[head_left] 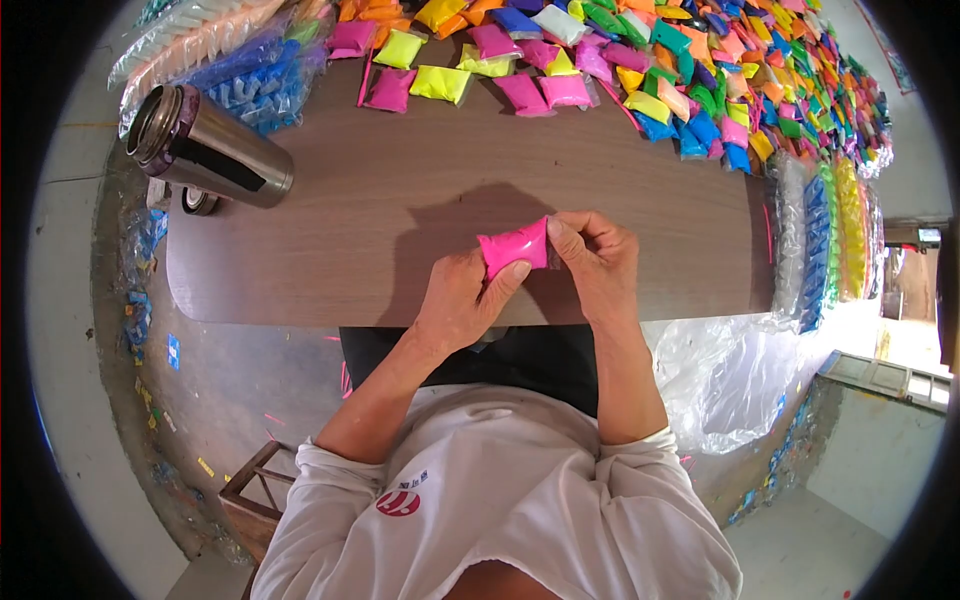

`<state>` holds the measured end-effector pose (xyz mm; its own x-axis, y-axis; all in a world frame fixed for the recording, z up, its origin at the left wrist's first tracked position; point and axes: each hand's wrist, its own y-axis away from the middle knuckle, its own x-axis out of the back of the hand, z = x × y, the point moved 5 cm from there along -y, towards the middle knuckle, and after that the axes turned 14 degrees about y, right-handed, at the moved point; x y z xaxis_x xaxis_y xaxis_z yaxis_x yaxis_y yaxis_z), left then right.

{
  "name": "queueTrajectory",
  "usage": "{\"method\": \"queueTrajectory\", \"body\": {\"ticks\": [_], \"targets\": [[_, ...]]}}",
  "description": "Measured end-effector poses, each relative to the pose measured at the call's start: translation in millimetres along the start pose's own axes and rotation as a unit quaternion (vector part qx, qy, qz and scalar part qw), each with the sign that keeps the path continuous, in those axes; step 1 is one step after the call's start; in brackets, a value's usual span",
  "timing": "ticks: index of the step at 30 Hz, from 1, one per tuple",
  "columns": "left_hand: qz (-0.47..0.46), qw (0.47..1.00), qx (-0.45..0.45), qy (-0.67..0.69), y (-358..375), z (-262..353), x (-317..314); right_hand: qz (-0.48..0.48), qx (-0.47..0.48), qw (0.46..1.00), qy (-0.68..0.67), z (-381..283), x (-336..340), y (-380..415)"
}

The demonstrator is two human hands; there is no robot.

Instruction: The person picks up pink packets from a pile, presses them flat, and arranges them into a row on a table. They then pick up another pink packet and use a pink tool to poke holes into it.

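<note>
A small bright pink packet (517, 249) is held above the brown table, near its front edge. My left hand (460, 297) grips its left and lower side, with the thumb lying on the front. At the packet's upper right corner, the thumb and fingers of my right hand (595, 262) are pinched together on its edge. Both hands cast a shadow on the tabletop (330, 240). Beyond them, pink and yellow packets (440, 84) lie along the table's far side.
A steel flask (220, 150) lies at the left, its cap (199, 201) beside it. A large heap of coloured packets (700, 80) covers the back right. Strips of packets (815, 240) hang at the right edge; bagged blue packets (262, 88) lie at the back left.
</note>
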<state>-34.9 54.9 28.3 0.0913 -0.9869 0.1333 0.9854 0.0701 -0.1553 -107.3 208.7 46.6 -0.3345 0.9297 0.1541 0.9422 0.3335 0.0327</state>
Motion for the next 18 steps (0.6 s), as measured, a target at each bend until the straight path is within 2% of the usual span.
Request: {"method": "queueTrajectory", "body": {"ticks": [2,8,11,17,18], "targets": [[0.003,1.0,0.003,-0.001,-2,4,0,0.005,-0.004,1.0,0.013,-1,0,-1],[-0.011,1.0,0.005,0.003,-2,3,-3,0.072,0.002,0.996,-0.056,24,-4,-6],[-0.005,0.999,0.016,0.034,1,-4,-1,0.056,-0.08,0.968,-0.232,25,3,-10],[0.0,0.998,0.024,0.054,0,-6,0,0.183,-0.04,0.977,-0.104,18,24,-6],[-0.001,0.998,0.027,0.053,0,-6,0,0.174,-0.016,0.981,-0.08,16,25,-5]]}}
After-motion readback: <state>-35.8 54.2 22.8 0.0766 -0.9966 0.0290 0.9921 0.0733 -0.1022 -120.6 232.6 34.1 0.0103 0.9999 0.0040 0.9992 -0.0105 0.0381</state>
